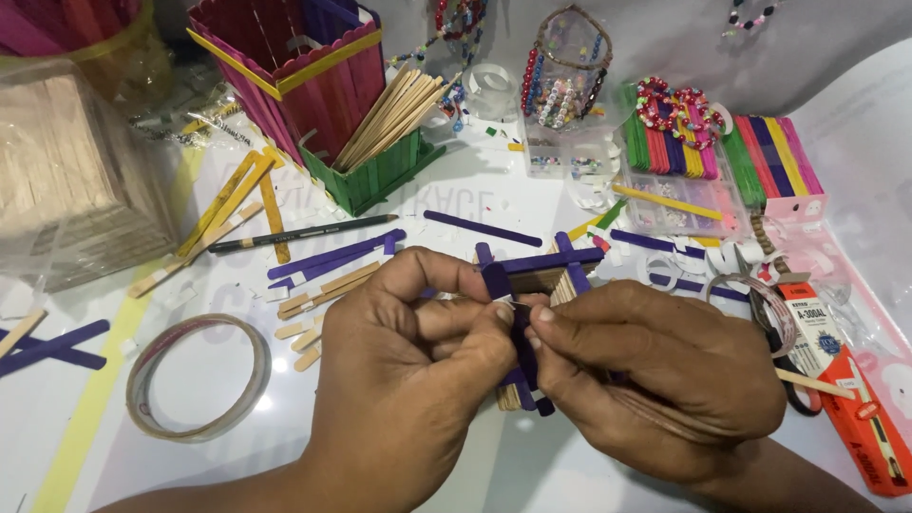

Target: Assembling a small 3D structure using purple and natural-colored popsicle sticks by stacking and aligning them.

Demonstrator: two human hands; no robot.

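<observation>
My left hand (408, 380) and my right hand (655, 370) meet at the middle of the white table (532, 475). Both pinch a small frame of purple and plain wooden craft sticks (546, 266). The fingertips of both hands press on one purple stick at the frame's near side. The lower part of the frame is hidden behind my fingers. Loose purple sticks (332, 256) and short plain stick pieces (313, 299) lie just left of my left hand.
A roll of clear tape (198, 376) lies at the left. A pencil (299, 234), yellow sticks (228, 199), a green stick holder (380, 171), a magenta stick box (294, 66), a bead tray (665, 204), coloured sticks (769, 157), scissors (774, 318) and an orange packet (845, 389) surround the hands.
</observation>
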